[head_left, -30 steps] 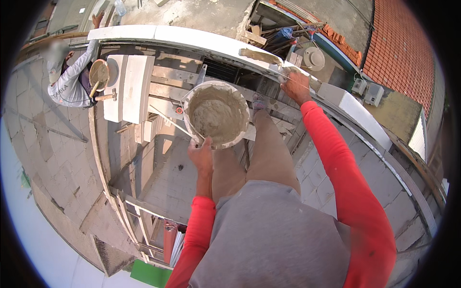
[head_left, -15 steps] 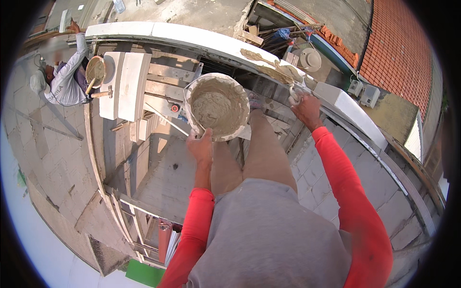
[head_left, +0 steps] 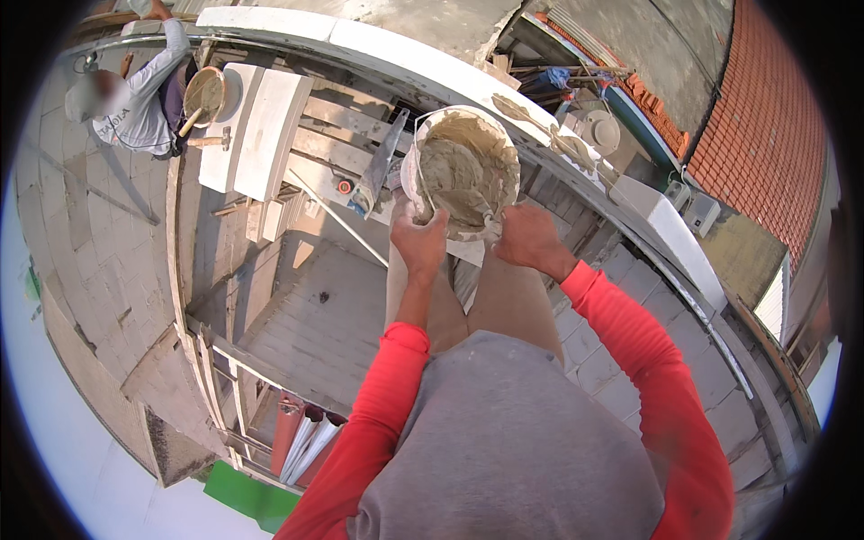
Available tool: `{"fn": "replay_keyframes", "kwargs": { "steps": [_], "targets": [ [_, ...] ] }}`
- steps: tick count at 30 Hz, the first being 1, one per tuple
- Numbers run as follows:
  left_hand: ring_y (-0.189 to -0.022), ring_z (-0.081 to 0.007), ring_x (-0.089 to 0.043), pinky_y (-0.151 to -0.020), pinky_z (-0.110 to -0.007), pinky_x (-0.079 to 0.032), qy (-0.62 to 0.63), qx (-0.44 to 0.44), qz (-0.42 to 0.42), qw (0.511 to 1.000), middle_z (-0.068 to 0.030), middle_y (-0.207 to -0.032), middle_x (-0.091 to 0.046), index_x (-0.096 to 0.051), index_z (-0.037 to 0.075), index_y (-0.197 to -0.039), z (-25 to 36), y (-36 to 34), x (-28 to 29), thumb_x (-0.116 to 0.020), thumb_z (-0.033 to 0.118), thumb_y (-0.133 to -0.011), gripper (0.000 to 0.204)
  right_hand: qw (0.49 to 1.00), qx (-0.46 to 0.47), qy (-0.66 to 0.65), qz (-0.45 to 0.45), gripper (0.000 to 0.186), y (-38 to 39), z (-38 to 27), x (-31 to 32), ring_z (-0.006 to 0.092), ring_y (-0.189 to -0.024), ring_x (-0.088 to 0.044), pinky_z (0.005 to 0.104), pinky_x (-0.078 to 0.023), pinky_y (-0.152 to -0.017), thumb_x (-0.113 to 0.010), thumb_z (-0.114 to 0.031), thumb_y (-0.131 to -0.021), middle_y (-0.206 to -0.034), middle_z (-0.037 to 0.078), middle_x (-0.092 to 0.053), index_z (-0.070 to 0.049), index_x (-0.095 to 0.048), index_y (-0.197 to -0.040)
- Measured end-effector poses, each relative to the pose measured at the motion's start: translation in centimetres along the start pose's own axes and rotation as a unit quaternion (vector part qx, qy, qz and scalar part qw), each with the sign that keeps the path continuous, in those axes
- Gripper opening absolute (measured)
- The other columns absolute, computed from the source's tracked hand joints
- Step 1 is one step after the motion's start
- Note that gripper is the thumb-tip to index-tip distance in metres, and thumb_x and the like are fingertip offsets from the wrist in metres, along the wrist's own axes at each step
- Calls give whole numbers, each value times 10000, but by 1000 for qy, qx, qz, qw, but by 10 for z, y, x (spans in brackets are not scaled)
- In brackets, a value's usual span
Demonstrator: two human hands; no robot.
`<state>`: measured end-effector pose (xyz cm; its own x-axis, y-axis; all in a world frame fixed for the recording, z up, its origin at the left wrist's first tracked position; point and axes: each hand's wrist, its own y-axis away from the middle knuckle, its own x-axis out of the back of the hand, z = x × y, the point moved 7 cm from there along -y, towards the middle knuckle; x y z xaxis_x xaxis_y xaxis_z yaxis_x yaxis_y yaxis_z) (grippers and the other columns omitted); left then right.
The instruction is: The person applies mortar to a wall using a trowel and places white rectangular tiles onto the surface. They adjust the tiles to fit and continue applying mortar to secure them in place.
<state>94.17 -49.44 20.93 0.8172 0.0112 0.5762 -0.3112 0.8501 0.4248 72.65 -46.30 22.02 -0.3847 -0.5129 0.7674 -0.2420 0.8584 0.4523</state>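
Observation:
A white bucket of wet grey mortar [head_left: 463, 171] is tilted in front of me above my legs. My left hand [head_left: 420, 238] grips its lower-left rim. My right hand [head_left: 522, 236] is closed on a mortar-smeared tool at the bucket's lower-right rim; the tool's working end is mostly hidden in the mortar. Beyond the bucket runs a white ledge [head_left: 378, 45], with grey mortar smeared [head_left: 517, 112] along part of it. A long metal tool [head_left: 378, 162] and a small orange-red round item [head_left: 345, 186] lie on planks left of the bucket.
A co-worker [head_left: 126, 103] sits at upper left beside a mortar bucket [head_left: 209, 94] and a hammer [head_left: 213, 141]. White blocks [head_left: 270, 135] rest on planks, with a thin pole [head_left: 337, 220] below. A white block [head_left: 661, 225] lies at right, near a tiled roof [head_left: 765, 135].
The bucket has shifted up and right and tilts more. My left hand moved with it; my right hand has moved left and down from the ledge to the bucket.

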Motion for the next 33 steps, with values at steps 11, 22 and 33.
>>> {"fn": "replay_keyframes", "kwargs": {
  "steps": [11,22,33],
  "targets": [
    [-1037,-240,-696,-941,-361,-543,181,144,32,972,-204,-1197,-744,-631,-167,-1320,-119,-23,21,-785,67,-868,531,942,-146,-300,21,344,-89,66,13,241,-687,-717,406,-562,-662,-762,-290,-864,-745,155,-732,24,-811,-995],
    [-950,-181,-701,-867,-322,-559,201,207,99,952,-128,-1157,-752,-673,-113,-1279,-168,-23,113,-740,-13,-866,431,973,-58,87,205,379,-269,23,32,395,-917,-738,515,-580,-810,-734,-391,-899,-960,205,-746,-59,-738,-1081],
    [-920,-189,-705,-799,-322,-581,237,237,126,934,-132,-1141,-747,-668,-116,-1256,-195,-23,137,-712,-58,-894,369,970,-205,-53,119,435,-229,17,34,408,-954,-756,505,-593,-860,-744,-368,-866,-990,260,-766,30,-742,-1041]
  ]
}}
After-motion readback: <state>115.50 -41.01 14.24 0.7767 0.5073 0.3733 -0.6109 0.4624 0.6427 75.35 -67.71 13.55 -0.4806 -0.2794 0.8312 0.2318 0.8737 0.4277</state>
